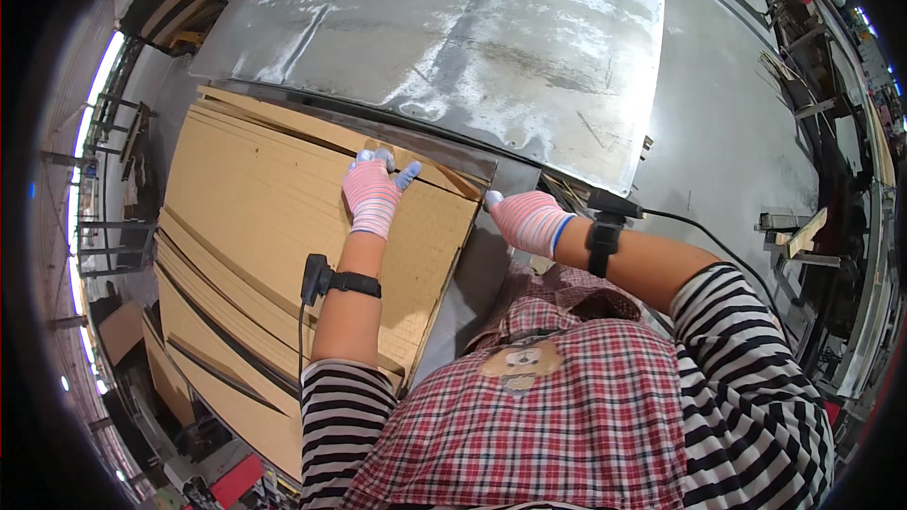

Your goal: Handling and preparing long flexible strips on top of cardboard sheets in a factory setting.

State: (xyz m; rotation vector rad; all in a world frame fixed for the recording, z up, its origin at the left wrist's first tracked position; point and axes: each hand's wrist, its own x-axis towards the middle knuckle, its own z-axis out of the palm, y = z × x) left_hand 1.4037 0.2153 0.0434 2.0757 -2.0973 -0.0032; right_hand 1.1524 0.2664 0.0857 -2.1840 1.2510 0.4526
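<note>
Brown cardboard sheets (274, 189) lie stacked in front of me, with a narrow cardboard strip (274, 117) along their far edge. My left hand (371, 194), in a pink striped glove with pale blue-grey fingertips, rests on the cardboard near that edge. Its thumb stands apart from the fingers, which reach onto the strip. At the strip's right end, by the stack's corner, my right hand (529, 221) wears a matching glove. It is closed, with its thumb tip at the strip's end; most of its fingers are hidden from view.
Beyond the cardboard lies a large grey metal table top (529, 47) with whitish smears. More cardboard layers (222, 340) fan out at the near left. Racks with long scraps (812, 94) stand at the far right, and wood pieces (806, 232) lie on a frame there.
</note>
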